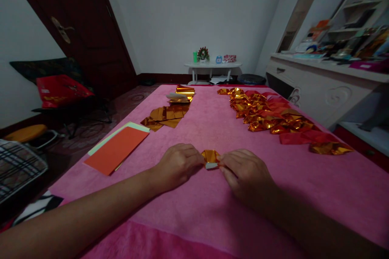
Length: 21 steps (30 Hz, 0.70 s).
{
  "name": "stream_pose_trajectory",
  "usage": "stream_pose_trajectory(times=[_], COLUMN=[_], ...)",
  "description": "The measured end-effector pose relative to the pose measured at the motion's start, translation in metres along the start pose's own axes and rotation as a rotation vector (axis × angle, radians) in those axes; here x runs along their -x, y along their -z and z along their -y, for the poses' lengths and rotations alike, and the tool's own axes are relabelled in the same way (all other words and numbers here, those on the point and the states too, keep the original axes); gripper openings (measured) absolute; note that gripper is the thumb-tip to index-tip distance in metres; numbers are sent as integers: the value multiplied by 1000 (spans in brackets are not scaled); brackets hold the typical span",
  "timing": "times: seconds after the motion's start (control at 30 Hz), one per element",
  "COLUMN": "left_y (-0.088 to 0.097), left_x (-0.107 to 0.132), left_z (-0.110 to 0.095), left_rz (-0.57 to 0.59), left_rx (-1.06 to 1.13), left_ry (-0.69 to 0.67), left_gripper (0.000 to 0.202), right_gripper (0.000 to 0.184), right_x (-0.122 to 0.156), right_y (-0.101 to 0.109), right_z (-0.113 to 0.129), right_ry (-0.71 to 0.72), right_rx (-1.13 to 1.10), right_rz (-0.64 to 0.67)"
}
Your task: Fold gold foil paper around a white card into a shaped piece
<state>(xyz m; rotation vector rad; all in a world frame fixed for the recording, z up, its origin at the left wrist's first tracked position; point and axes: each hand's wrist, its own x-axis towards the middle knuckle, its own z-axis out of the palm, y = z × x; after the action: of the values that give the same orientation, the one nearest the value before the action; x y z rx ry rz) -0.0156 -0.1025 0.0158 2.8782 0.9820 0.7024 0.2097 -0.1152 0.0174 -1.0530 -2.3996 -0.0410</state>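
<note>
Between my hands, low over the pink cloth (194,206), is a small piece of folded gold foil paper (210,156) with a pale underside showing at its near edge. My left hand (179,166) has its fingers closed on the left end. On the right end, my right hand (246,172) pinches with thumb and fingers. Farther off to the left lie loose flat gold foil sheets (170,116) and a shiny stack of foil (184,94). To the right is a long heap of folded gold foil pieces (252,109), with red ones (305,136) among them.
An orange paper sheet (118,149) lies over pale sheets at the left edge. Beyond are a white side table (212,65), a black chair with a red bag (62,91), a dark door (75,20) and a cluttered white cabinet (322,85) on the right.
</note>
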Motion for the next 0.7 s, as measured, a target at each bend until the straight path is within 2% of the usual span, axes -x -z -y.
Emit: stream_pose_trajectory(times=[0.17,0.43,0.7], left_y=[-1,-5,-6], left_x=[0,-7,-13], left_z=[-1,-2,-1], left_rz=[-14,-62,-17], left_rx=[146,419,208], left_ry=[89,305,466], left_gripper=[19,20,20], right_gripper=[12,15,19], right_x=[-3,-8,-16], right_y=[1,1,-5], right_z=[0,-4,-10], right_ry=[-64,-168,-293], right_rx=[-58,-158,-165], right_rz=[44,106,125])
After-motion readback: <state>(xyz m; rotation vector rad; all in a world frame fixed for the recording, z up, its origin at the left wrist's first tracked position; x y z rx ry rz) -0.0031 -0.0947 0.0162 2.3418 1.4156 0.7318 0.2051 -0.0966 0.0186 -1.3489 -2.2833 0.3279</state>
